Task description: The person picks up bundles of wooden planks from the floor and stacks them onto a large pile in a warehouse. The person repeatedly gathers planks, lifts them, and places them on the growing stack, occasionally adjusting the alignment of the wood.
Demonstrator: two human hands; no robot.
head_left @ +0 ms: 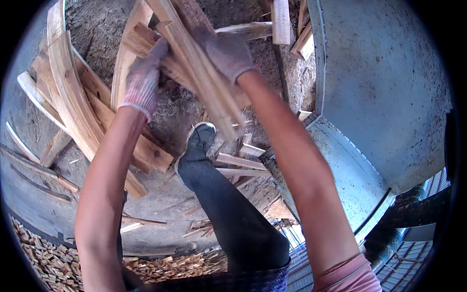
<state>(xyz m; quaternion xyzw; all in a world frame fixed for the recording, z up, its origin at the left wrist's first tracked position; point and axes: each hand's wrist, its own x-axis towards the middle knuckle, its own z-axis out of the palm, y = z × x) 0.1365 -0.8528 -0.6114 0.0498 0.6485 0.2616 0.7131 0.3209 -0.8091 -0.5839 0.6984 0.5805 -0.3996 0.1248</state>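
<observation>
Both my hands wear knitted work gloves, greyish with a pinkish tint. My left hand (145, 82) is closed round a short brown wooden plank (140, 41), its fingertips partly hidden by the wood. My right hand (227, 54) grips a bundle of long, pale wooden strips (206, 80) from their right side, its fingers mostly out of sight and slightly blurred. The strips slant down toward my shoe and cross in front of the plank. Just left of my left hand, a curved wooden slab (127, 53) leans upward.
Long wooden slabs (70, 82) lie heaped at the left. A large grey metal sheet or chute (379, 78) stands on the right. Wood offcuts (241, 161) lie near my shoe (200, 134) on the dirty floor. Many small wood pieces (53, 258) cover the lower left.
</observation>
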